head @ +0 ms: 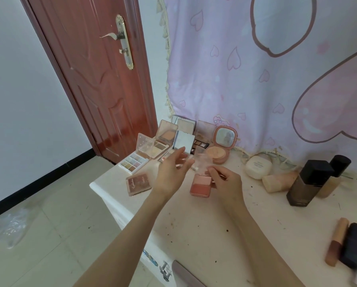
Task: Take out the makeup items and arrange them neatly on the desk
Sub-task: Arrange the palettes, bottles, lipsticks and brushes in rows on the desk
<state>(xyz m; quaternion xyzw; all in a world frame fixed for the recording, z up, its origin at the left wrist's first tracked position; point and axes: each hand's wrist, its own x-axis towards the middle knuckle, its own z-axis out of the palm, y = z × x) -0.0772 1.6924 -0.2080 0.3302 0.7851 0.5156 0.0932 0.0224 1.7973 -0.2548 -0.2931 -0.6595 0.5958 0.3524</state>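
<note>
On the white speckled desk (225, 224), a pink two-tone blush compact with a clear raised lid (201, 184) sits near its middle. The right hand (227, 181) pinches its edge in a fingertip grip; the left hand (171, 172) hovers beside it, fingers released.

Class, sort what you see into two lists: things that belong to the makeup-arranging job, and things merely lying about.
Job:
pink blush compact, held by the right hand
left hand
eyeshadow palette
powder compact
foundation bottle
desk

Lying about:
door
pink cloth
</note>
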